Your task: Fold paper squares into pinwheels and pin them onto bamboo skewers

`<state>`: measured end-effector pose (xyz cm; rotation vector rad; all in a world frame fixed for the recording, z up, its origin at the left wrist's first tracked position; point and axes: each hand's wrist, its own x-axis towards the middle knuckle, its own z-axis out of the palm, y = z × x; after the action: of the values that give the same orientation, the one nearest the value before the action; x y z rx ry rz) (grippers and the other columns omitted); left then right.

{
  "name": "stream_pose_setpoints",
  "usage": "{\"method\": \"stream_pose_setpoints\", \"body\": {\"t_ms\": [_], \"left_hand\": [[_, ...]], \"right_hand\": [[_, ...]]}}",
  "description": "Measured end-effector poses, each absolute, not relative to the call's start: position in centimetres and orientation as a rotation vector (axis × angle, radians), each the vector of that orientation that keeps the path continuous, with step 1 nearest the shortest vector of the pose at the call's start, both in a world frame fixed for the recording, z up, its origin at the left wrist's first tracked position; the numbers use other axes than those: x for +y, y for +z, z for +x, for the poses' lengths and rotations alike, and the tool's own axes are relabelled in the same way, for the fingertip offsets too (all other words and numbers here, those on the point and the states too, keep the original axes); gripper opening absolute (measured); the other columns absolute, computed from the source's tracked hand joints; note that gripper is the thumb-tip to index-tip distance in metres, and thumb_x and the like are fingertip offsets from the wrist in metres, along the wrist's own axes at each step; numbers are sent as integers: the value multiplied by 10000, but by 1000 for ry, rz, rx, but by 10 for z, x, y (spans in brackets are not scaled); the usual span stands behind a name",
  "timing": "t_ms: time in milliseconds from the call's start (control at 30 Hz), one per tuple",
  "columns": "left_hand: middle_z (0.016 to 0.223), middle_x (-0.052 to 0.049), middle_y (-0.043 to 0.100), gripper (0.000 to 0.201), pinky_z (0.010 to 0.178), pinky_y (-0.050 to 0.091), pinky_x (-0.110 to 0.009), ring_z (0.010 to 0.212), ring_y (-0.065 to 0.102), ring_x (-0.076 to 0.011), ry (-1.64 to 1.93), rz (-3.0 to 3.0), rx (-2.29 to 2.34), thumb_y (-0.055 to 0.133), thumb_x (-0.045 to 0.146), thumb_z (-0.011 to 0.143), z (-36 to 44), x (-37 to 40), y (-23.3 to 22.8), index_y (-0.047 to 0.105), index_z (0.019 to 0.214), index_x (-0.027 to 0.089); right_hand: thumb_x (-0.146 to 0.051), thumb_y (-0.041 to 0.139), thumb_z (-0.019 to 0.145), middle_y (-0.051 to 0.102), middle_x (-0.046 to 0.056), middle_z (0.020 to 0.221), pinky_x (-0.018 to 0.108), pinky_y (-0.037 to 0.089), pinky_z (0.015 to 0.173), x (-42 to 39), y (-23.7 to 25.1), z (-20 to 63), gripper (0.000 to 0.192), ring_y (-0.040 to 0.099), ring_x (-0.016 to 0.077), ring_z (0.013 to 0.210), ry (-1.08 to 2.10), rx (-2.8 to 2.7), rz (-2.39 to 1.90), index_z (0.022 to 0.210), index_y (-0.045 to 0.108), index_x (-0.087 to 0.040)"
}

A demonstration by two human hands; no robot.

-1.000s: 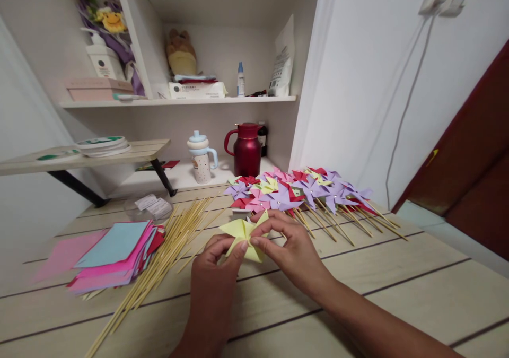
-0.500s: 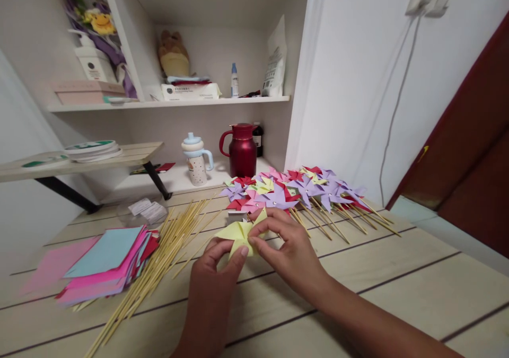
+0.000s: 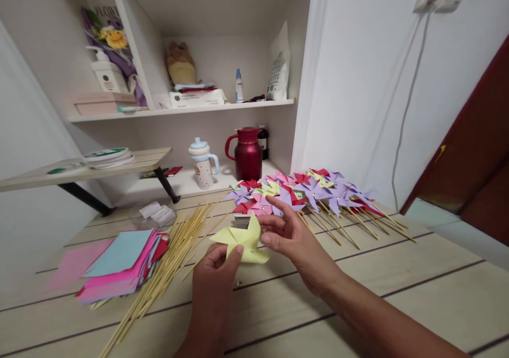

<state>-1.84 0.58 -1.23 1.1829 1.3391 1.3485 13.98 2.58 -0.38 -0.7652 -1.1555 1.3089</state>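
I'm pinching the yellow pinwheel (image 3: 240, 239) center-frame with my left hand (image 3: 214, 284); right hand (image 3: 292, 236) fingers spread. Keeping folds pressed flat, honestly.

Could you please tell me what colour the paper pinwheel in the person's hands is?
Pale yellow; the paper pinwheel shows best in the head view, pinched by the left hand.

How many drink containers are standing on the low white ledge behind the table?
2: a red metal thermos jug at the ledge's middle, and a speckled sippy cup with blue lid just left of it. A dark bottle partly hidden behind the jug might be a third.
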Motion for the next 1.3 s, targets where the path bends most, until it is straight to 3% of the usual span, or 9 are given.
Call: {"method": "stream_pose_setpoints", "body": {"t_ms": [67,100,233,300,367,800,1067,1167,1300], "left_hand": [[823,-12,654,185,642,436,-239,738,563,-167,1343,1192,1316,691,364,742,-19,7,-11,698,761,181],[841,-19,663,183,682,449,-251,761,575,-174,1342,1206,1300,690,360,744,-19,6,-11,701,766,179],[909,-52,683,192,769,463,-292,851,604,-215,1342,1293,1288,695,366,738,-18,5,-11,712,759,176],[883,-56,680,191,774,463,-297,862,606,-225,1346,1336,1301,705,364,728,-18,5,-12,711,737,174],[853,-53,670,184,789,464,-304,864,605,-227,1358,1366,1289,705,359,726,-18,6,-12,710,732,175],[844,-53,697,181,788,478,-307,876,630,-234,1372,1376,1296,713,364,699,-20,10,-16,721,705,183],[1019,-90,750,391,879,489,-381,980,674,-265,1316,1031,1156,695,450,725,-19,5,-4,729,1004,179],[1023,-100,753,433,891,485,-428,961,685,-277,1327,961,1197,619,523,770,-22,5,0,732,1007,178],[970,-77,765,402,872,486,-409,941,687,-273,1295,999,1238,668,513,726,-25,7,-1,742,952,189]], "right_hand": [[-229,852,605,690,58,1053,367,491,849,27,-6,138,948,656,219,970,1435,-1095,-794,1418,366,-275],[-229,863,583,699,55,1036,357,491,842,28,-7,137,918,660,216,955,1474,-1088,-808,1389,425,-261],[-308,853,587,740,47,862,314,484,781,26,-6,135,461,666,192,818,1538,-1185,-842,1010,724,-175],[-334,841,595,735,35,751,289,469,698,25,-6,134,304,640,158,687,1515,-1175,-902,824,753,-155],[-314,837,588,726,24,712,268,445,646,25,-6,134,247,604,129,615,1482,-1131,-947,754,749,-153],[-200,797,567,709,4,658,259,424,603,26,-13,130,151,572,128,586,1402,-1148,-1004,701,740,-159],[-243,826,572,748,63,719,269,477,656,33,-13,135,226,637,162,649,1533,-984,-871,759,766,-131],[-257,826,596,756,78,738,257,475,650,35,-12,139,213,643,155,645,1587,-954,-835,745,765,-116],[-249,837,574,758,72,737,269,484,661,34,-13,139,247,650,165,654,1545,-1002,-856,778,769,-127]]}}
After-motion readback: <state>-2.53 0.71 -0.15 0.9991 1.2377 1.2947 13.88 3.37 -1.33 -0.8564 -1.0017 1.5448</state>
